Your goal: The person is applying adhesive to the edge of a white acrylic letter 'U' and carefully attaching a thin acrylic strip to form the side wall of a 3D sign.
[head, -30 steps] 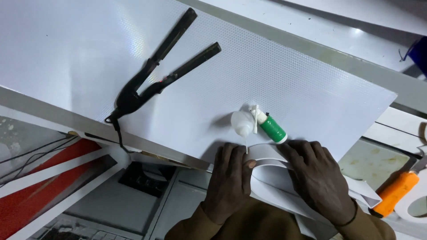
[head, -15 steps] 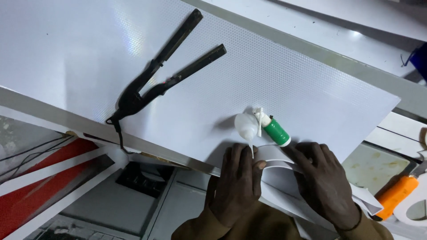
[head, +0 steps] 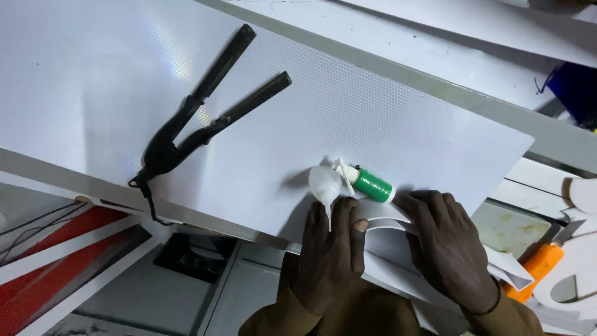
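My left hand (head: 329, 255) lies fingers-forward at the near edge of a large white reflective sheet (head: 373, 93), its fingertips on one end of a bent white strip (head: 388, 225). My right hand (head: 449, 249) presses down on the other side of that strip, so the strip arches between the hands. Just beyond my fingers lie a small white squeeze bottle (head: 324, 183) with a pointed nozzle and a green-wrapped spool (head: 373, 185), touching each other.
Black long-handled tongs (head: 199, 118) with a cord lie open on the sheet to the left. An orange-handled knife (head: 536, 269) and a white cut-out shape (head: 581, 261) sit at the right. A blue object (head: 578, 87) is at the far right, and red-and-white panels (head: 56, 261) lie below left.
Both hands have crept a little forward toward the squeeze bottle while staying on the strip. The view has shifted slightly; the tongs and bottle have not moved on the sheet.
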